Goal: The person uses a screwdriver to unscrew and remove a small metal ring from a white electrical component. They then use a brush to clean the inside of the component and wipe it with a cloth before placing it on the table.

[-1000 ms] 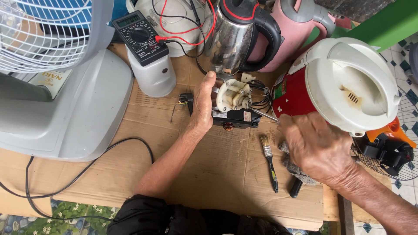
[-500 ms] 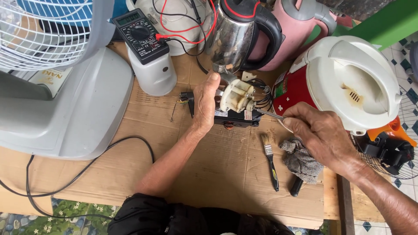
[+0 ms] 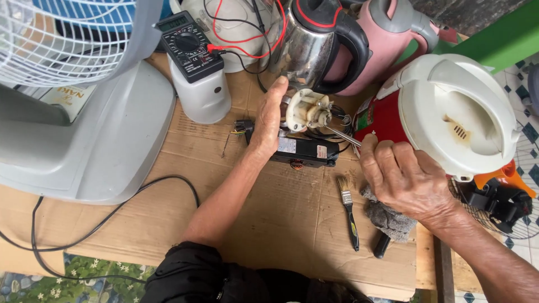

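Head view: the fan motor (image 3: 306, 132) lies on the cardboard sheet (image 3: 281, 224), just in front of the steel kettle (image 3: 314, 45). The left hand (image 3: 269, 120) is flattened against the motor's left side, fingers straight, bracing rather than gripping. The right hand (image 3: 401, 177) is clenched around a thin metal tool (image 3: 341, 134) — probably a screwdriver — its tip at the motor's white end. Best to keep the left palm firm and the tool in line with the shaft.

A second ago the right hand rested lower, right of the motor, over the grey rag (image 3: 390, 216) — it has since risen to the motor; the paintbrush (image 3: 349, 210) is unmoved.

A small appliance-repair workshop — multimeter (image 3: 188, 45), kettles (image 3: 314, 39), fan (image 3: 62, 39) on cardboard-covered bench (image 3: 269, 224).
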